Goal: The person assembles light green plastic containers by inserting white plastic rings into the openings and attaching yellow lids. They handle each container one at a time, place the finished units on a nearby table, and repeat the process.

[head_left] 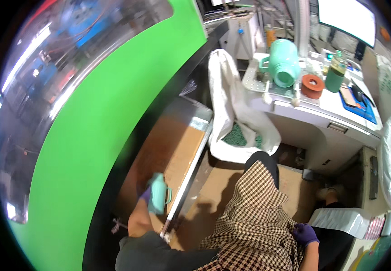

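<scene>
My left hand [147,194], in a purple glove, reaches into the chute-like tray beside the green machine. It is closed on the left side of a mint-green plastic jug [158,194], and its fingertips are partly hidden. The jug's handle points right and its narrower end faces away from me. My right hand [306,235], also gloved in purple, rests on the checked apron [254,212] over my lap. Its fingers are curled, with nothing visible in them. A similar mint-green jug [282,61] lies on the workbench, its round open end facing me.
The tray [170,156] has a raised metal edge on its right. A white sack [226,97] holding green scraps stands between tray and workbench. On the bench [281,100] are a roll of orange tape [312,86] and a bottle of green liquid [335,74]. A wrapped white stack [340,220] sits at right.
</scene>
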`<state>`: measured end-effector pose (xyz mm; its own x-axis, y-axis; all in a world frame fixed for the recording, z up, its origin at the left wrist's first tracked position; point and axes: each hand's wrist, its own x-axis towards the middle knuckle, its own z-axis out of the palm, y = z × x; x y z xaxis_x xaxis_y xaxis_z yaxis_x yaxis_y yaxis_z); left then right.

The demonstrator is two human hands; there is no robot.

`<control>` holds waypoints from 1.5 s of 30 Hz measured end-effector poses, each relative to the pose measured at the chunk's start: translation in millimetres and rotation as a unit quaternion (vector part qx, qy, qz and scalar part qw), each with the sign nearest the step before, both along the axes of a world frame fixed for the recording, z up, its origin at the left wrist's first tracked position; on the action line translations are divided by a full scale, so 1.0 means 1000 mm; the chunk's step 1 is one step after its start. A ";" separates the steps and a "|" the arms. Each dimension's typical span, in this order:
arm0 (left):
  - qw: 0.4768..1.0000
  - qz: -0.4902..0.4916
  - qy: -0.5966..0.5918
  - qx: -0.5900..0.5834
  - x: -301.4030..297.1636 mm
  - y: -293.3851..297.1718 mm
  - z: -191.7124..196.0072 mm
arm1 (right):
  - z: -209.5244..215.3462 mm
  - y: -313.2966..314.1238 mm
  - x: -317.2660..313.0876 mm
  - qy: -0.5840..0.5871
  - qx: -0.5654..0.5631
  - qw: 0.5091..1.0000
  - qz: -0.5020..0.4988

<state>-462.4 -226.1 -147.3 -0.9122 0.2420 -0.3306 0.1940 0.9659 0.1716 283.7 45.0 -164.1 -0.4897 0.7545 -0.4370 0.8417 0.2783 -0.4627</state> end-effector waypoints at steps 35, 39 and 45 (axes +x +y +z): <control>0.653 -0.563 0.188 0.469 0.413 0.198 0.141 | 0.193 0.003 -0.134 0.583 0.077 0.786 -0.191; 0.641 -0.640 0.034 0.423 0.409 0.223 0.218 | 0.204 0.005 -0.124 0.506 0.134 0.852 0.026; 0.596 -0.653 0.053 0.465 0.410 0.239 0.180 | 0.210 -0.017 -0.136 0.450 0.306 0.839 0.009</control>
